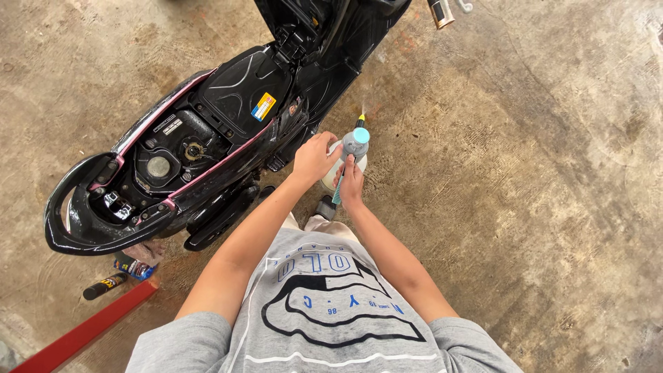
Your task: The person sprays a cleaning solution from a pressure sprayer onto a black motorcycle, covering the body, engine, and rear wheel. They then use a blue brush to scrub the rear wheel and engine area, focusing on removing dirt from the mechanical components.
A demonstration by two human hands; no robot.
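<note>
Holding a pump spray bottle (353,148) over the concrete floor (539,173), the left hand (314,159) wraps its body while the right hand (351,183) closes its grip on the trigger handle. A black scooter (207,138) with its seat raised stands just left of both hands, and small cans (121,276) lie well left, near its tail.

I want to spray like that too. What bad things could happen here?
1. The spray bottle, held by the left hand and right hand, points its nozzle at the scooter. Its seat is up, so mist might land on the fuel cap area.
2. Small bottles lie on the concrete floor by the rear wheel; a step back could trip on them.
</note>
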